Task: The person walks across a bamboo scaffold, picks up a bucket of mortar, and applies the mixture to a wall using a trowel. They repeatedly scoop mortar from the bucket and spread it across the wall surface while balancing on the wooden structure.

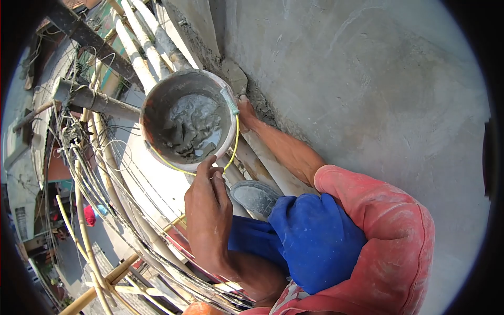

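Observation:
A round bucket [149, 94] holds wet grey mortar [194, 126] and stands on the bamboo poles beside the wall. Its thin yellow handle [237, 137] hangs round the near side, with a pale grip at the right rim. My left hand [207, 207] is closed at the near rim, fingertips over the edge where the handle passes. Beyond the bucket's right side, my right hand [247, 111] is closed by a trowel [234, 76], whose mortar-smeared blade points away along the foot of the wall. The bucket's edge and my fingers hide the trowel's handle.
A smooth grey plastered wall [367, 89] rises on the right. Bamboo poles [139, 50] form the scaffold underfoot, with a grey boot [255, 198] on them. Bundled cables [113, 178] and a thick horizontal pole [100, 100] run along the left, high above the ground.

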Tool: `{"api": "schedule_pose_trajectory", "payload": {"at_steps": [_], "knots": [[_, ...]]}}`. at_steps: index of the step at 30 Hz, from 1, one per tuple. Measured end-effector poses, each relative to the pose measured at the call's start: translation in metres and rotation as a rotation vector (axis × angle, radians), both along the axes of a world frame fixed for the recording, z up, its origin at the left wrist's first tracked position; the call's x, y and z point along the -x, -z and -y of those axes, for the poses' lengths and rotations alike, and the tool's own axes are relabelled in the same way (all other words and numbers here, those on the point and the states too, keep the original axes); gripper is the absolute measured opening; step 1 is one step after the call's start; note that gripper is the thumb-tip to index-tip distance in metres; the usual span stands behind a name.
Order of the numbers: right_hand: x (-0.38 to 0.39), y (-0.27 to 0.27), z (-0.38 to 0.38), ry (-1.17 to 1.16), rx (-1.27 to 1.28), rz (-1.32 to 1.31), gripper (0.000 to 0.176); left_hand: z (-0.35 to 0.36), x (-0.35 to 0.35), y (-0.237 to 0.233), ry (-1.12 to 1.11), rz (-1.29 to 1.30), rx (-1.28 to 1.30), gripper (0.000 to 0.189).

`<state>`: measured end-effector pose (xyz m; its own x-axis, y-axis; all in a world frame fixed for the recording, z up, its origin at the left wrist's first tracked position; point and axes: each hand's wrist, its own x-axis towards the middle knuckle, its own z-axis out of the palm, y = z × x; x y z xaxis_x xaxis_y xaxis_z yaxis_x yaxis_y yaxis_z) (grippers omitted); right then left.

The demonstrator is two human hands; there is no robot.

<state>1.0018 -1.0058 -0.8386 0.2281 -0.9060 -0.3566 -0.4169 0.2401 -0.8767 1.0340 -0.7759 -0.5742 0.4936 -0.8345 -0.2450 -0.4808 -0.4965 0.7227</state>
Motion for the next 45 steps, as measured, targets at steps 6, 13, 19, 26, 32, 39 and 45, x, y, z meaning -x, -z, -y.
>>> {"api": "schedule_pose_trajectory", "payload": {"at_steps": [6, 13, 19, 26, 32, 39, 45], "knots": [[0.018, 0.025, -0.007, -0.101, 0.021, -0.029, 0.052, -0.002, -0.003, 0.004, 0.001, 0.031, -0.005, 0.026], [-0.001, 0.035, 0.016, -0.070, 0.134, -0.268, 0.054, -0.003, -0.003, 0.011, 0.020, 0.066, 0.052, 0.026], [0.006, 0.036, -0.029, 0.068, 0.191, -0.240, 0.050, -0.007, -0.005, 0.005, -0.007, 0.042, 0.017, 0.026], [0.013, 0.041, -0.028, -0.137, 0.152, -0.325, 0.048, -0.003, -0.003, 0.007, 0.007, 0.015, 0.056, 0.025], [0.009, 0.064, -0.023, -0.095, 0.090, -0.404, 0.053, -0.001, -0.001, 0.000, -0.001, -0.031, 0.024, 0.026], [0.023, 0.030, -0.053, 0.028, 0.106, -0.331, 0.046, -0.007, -0.003, 0.009, -0.013, 0.040, 0.045, 0.025], [0.036, 0.058, -0.046, -0.256, 0.045, -0.458, 0.042, -0.001, 0.000, 0.008, 0.002, -0.003, 0.040, 0.025]]}}
